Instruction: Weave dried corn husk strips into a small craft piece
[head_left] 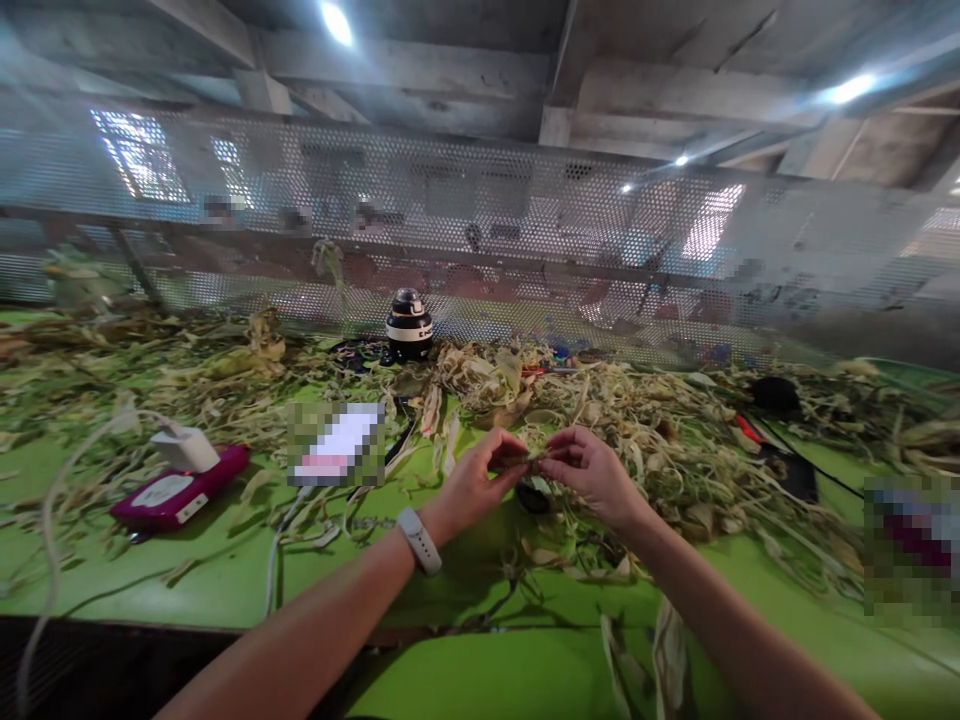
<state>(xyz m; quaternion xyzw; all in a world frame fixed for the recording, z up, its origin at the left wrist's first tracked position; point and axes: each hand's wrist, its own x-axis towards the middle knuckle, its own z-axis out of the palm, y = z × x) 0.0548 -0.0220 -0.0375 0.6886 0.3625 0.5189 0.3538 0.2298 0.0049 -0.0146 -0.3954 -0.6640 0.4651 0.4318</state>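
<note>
My left hand [478, 478] and my right hand [596, 480] are close together over the green table [442, 660]. Both have thumb and fingers pinched on a small pale-green piece of dried plant [531, 460], whose exact kind is too small to tell. A white watch band [420, 540] circles my left wrist. Just below the fingers lies a dark round object [532, 497], partly hidden. A heap of dried, curled leaves and stalks [667, 470] spreads beside and behind my right hand.
A phone [341, 445] on a cable and a magenta power strip [180, 490] with a white charger [184, 447] lie at left. Behind stand a black bottle [410, 330] and a perforated metal screen [480, 200]. Another blurred device [911, 540] is at right.
</note>
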